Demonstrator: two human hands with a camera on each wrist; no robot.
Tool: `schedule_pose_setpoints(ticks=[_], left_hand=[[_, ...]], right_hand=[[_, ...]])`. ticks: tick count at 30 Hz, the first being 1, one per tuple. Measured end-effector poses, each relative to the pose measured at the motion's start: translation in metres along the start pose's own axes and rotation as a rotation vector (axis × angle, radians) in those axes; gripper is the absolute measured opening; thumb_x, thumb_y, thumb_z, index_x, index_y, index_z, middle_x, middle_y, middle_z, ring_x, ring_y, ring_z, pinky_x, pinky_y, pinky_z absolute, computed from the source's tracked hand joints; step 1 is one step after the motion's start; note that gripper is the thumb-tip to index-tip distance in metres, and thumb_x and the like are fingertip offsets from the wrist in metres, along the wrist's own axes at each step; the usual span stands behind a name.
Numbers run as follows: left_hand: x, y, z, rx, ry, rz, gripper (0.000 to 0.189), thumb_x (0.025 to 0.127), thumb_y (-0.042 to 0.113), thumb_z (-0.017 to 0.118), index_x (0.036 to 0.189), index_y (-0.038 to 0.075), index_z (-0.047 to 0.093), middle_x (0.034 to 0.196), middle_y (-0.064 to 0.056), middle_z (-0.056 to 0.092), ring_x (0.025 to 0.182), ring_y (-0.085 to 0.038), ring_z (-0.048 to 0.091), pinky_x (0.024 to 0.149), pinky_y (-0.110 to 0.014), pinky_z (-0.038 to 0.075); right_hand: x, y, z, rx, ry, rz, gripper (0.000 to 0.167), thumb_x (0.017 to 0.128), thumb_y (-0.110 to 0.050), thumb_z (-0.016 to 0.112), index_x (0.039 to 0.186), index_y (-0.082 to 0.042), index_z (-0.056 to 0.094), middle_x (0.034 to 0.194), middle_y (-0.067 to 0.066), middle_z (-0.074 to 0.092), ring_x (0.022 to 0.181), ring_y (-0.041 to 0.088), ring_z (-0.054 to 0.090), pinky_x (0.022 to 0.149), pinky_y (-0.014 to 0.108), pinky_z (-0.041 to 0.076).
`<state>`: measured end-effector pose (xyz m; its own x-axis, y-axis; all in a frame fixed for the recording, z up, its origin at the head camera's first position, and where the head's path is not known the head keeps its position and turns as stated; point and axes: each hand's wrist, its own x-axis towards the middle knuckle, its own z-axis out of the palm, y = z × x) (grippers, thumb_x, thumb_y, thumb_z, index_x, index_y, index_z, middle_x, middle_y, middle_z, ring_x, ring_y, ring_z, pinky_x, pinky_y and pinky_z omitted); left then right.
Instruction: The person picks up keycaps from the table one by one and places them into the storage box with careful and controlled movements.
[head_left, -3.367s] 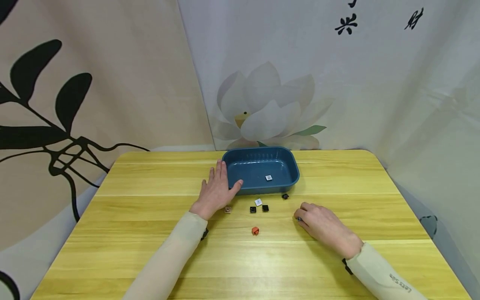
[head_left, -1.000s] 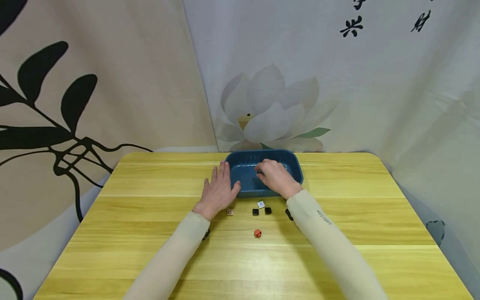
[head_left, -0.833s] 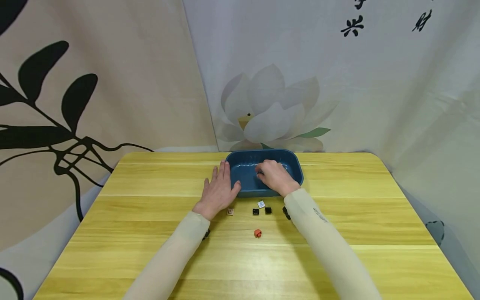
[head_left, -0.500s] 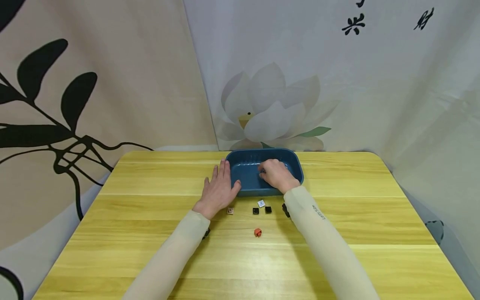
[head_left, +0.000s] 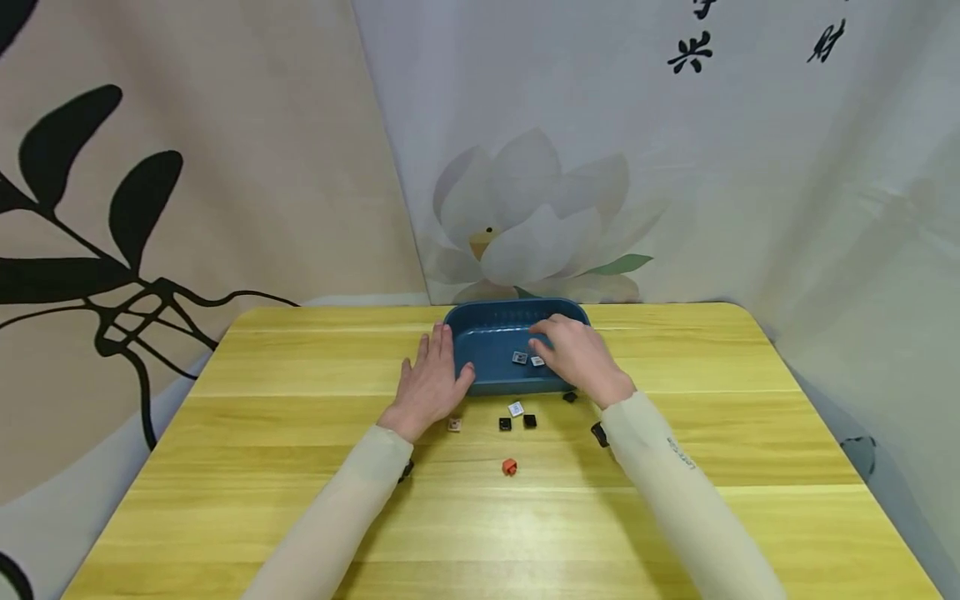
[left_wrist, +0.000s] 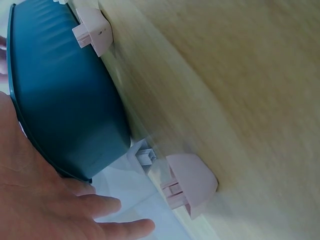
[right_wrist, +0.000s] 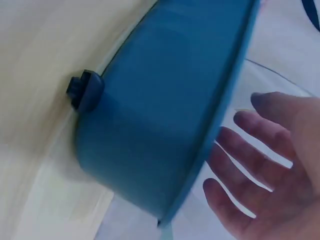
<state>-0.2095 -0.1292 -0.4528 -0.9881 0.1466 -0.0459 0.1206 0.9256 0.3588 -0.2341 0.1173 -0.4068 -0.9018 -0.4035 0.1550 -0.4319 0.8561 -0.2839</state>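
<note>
In the head view a blue tray (head_left: 517, 388) stands near the table's back edge. Inside it lie a grey keycap (head_left: 520, 357) and a white keycap (head_left: 537, 361), side by side. My right hand (head_left: 581, 354) hovers over the tray's right part. Its fingers are parted and hold nothing, as the right wrist view also shows. With extended fingers, my left hand (head_left: 425, 383) rests against the tray's left side. A pale pink keycap (left_wrist: 192, 182) sits on the table near it in the left wrist view.
In front of the tray lie a white keycap (head_left: 515, 409), two black keycaps (head_left: 505, 424) and a pinkish keycap (head_left: 454, 425). A red keycap (head_left: 510, 467) is closer to me. Another dark keycap (right_wrist: 89, 91) sits against the tray's front wall.
My right hand went from the table's right side into the tray with the grey keycap, let go of it and drew back slightly right. My left hand stays at the tray.
</note>
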Motion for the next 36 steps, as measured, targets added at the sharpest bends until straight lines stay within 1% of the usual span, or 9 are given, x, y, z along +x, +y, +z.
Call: schedule_pose_setpoints(ticks=[3,6,10,15,19,25,28,32,36], left_hand=[[0.000,-0.001,0.000,0.005,0.001,0.001,0.082,0.106,0.049,0.041,0.166,0.002,0.008,0.174,-0.014,0.002,0.158,-0.040,0.009,0.117,-0.072,0.020],[0.000,-0.001,0.000,0.005,0.001,0.001,0.083,0.106,0.049,0.042,0.166,0.002,0.008,0.174,-0.014,0.002,0.158,-0.040,0.009,0.117,-0.072,0.020],[0.001,0.001,0.001,0.006,0.005,0.002,0.083,0.106,0.048,0.042,0.166,0.002,0.010,0.174,-0.014,0.003,0.157,-0.041,0.010,0.117,-0.072,0.021],[0.000,0.001,0.001,0.004,-0.006,0.000,0.083,0.106,0.049,0.042,0.166,0.002,0.008,0.174,-0.013,0.000,0.158,-0.041,0.009,0.117,-0.072,0.019],[0.000,0.000,0.000,0.000,-0.010,0.003,0.083,0.106,0.049,0.041,0.165,0.001,0.007,0.174,-0.013,-0.002,0.158,-0.041,0.008,0.117,-0.072,0.019],[-0.001,-0.001,-0.002,-0.003,-0.009,0.007,0.083,0.106,0.048,0.041,0.165,0.000,0.007,0.174,-0.014,-0.001,0.158,-0.041,0.009,0.116,-0.073,0.019],[-0.001,-0.001,-0.001,-0.006,-0.007,0.006,0.083,0.106,0.048,0.042,0.165,0.001,0.008,0.174,-0.014,0.000,0.157,-0.041,0.010,0.116,-0.073,0.020],[-0.001,-0.001,-0.001,-0.011,-0.004,0.005,0.083,0.106,0.048,0.042,0.165,0.001,0.007,0.174,-0.015,0.001,0.157,-0.042,0.009,0.116,-0.074,0.019],[0.000,0.001,-0.001,-0.010,0.002,0.006,0.083,0.106,0.048,0.043,0.165,0.001,0.008,0.174,-0.015,0.001,0.157,-0.042,0.010,0.116,-0.074,0.019]], right_hand=[[-0.014,0.001,-0.004,-0.015,0.071,-0.040,0.032,0.103,-0.029,0.066,0.127,-0.008,0.074,0.125,0.013,0.070,0.108,0.030,0.069,0.087,0.046,0.058],[-0.026,0.004,-0.005,-0.032,0.132,-0.088,0.032,0.102,-0.026,0.068,0.127,-0.007,0.073,0.127,0.014,0.069,0.110,0.032,0.069,0.088,0.047,0.058],[-0.043,0.008,-0.005,-0.042,0.178,-0.125,0.035,0.100,-0.026,0.070,0.128,-0.006,0.072,0.131,0.016,0.067,0.115,0.035,0.067,0.094,0.051,0.055],[-0.064,0.011,-0.005,-0.031,0.178,-0.143,0.040,0.101,-0.029,0.069,0.136,-0.009,0.068,0.142,0.016,0.061,0.124,0.038,0.062,0.096,0.057,0.052],[-0.078,0.012,-0.007,-0.030,0.180,-0.151,0.042,0.102,-0.030,0.067,0.138,-0.010,0.067,0.146,0.016,0.058,0.125,0.038,0.061,0.095,0.057,0.052],[-0.096,0.015,-0.011,0.023,0.131,-0.135,0.046,0.104,-0.035,0.063,0.144,-0.011,0.063,0.152,0.014,0.054,0.133,0.037,0.056,0.101,0.059,0.048],[-0.104,0.020,-0.011,0.054,0.116,-0.142,0.049,0.105,-0.037,0.062,0.147,-0.013,0.059,0.154,0.013,0.052,0.134,0.037,0.055,0.104,0.059,0.047],[-0.113,0.027,-0.008,0.071,0.105,-0.169,0.052,0.104,-0.035,0.063,0.151,-0.015,0.056,0.155,0.011,0.051,0.135,0.036,0.055,0.104,0.058,0.048],[-0.120,0.032,-0.005,0.057,0.099,-0.222,0.049,0.103,-0.032,0.065,0.148,-0.014,0.058,0.154,0.011,0.052,0.134,0.035,0.057,0.104,0.055,0.049]])
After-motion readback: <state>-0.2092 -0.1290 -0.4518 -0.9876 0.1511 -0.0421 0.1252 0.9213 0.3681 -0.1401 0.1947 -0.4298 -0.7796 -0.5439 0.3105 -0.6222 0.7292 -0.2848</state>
